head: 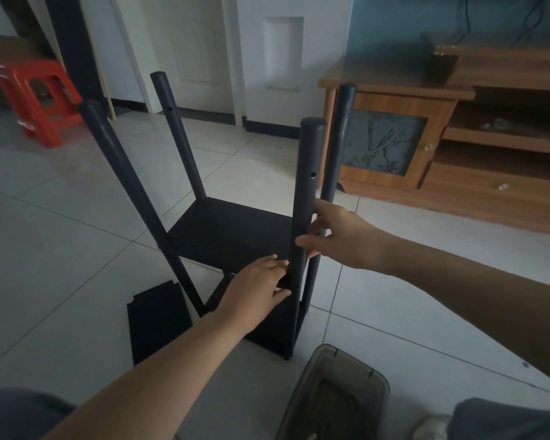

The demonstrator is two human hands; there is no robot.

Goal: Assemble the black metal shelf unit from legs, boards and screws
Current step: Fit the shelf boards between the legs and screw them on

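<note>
1. The shelf unit (235, 236) stood on the tiled floor (61, 236), four legs up, two boards fitted.
2. The right hand (340, 239) gripped the near right leg (307, 198), thumb in front, fingers (318, 222) curled behind.
3. The left hand (258, 290) rested at the same leg lower down, fingers loosely curled; whether it held anything could not be told.
4. A spare board (158, 322) lay flat, left of the unit.
5. A grey bin (334, 398) stood near, at the right.

dim, bluish indoor light | soft faint shadows | wide-angle bending at edges | slight overall softness
</note>
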